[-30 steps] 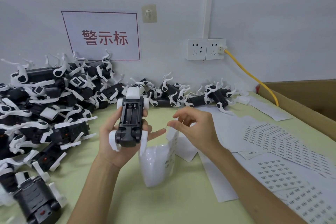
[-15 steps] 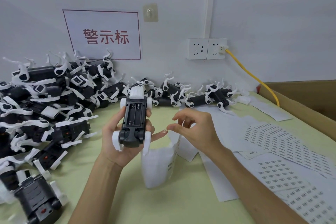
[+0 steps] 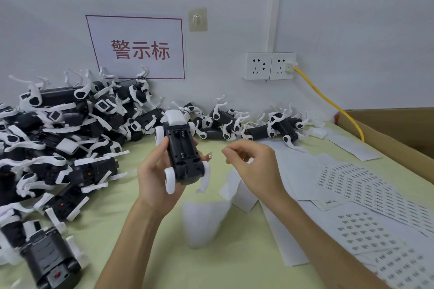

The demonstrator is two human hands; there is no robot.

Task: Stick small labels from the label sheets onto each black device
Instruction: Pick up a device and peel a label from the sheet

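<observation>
Left hand [image 3: 152, 178] grips black device [image 3: 183, 150] pointing away; small label [image 3: 211, 154] sits between it and right hand's [image 3: 256, 166] pinched, seemingly empty fingers [image 3: 226, 152].

A pale green desk [image 3: 150, 253] is carrying a heap of black devices [image 3: 58, 138] along its left and far edges, with label sheets [image 3: 366, 213] lying toward its right edge.

A labelling station in a small factory or assembly workshop is indicated. Dozens of identical black devices [image 3: 58, 129] are heaped on a pale green bench [image 3: 234, 270]. Printed label sheets [image 3: 366, 230] are spread beside them, a red-lettered sign [image 3: 138, 47] is fixed to the wall [image 3: 352, 19], and a cardboard box [image 3: 399, 129] is set at the bench's edge.
</observation>
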